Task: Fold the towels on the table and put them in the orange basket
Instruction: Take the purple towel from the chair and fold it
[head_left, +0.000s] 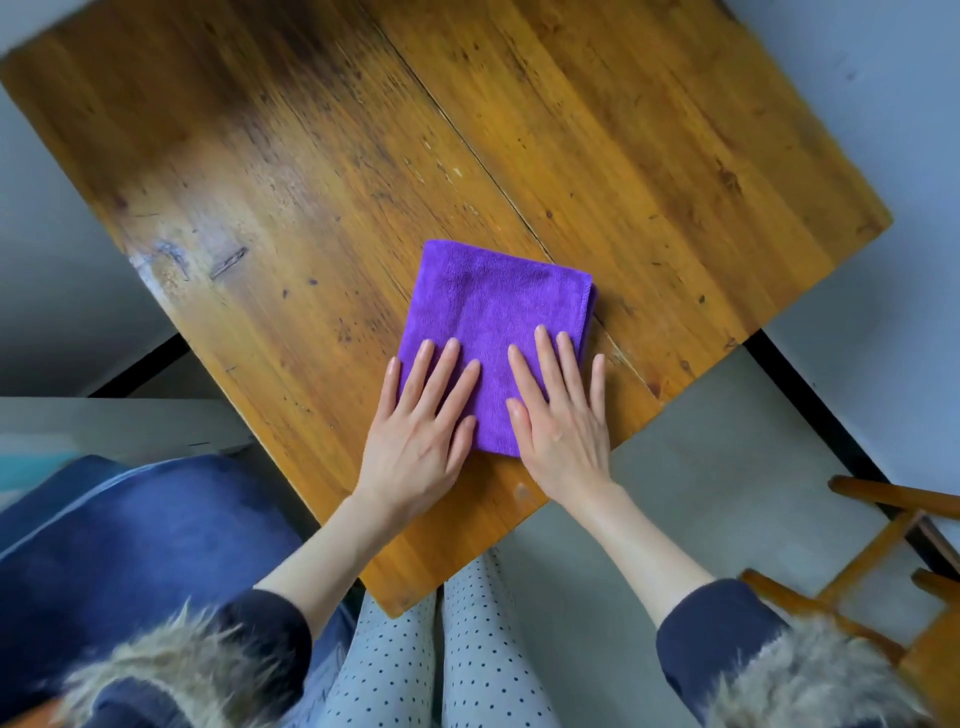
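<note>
A purple towel lies folded into a small rectangle on the wooden table, close to its near corner. My left hand lies flat on the towel's near left part, fingers straight and spread. Beside it my right hand presses flat on the near right part, fingers straight, the little finger past the towel's right edge. The orange basket does not show in this view.
A wooden chair stands at the lower right on the grey floor. A dark blue cushioned seat sits at the lower left next to the table. The table's near corner points at my legs.
</note>
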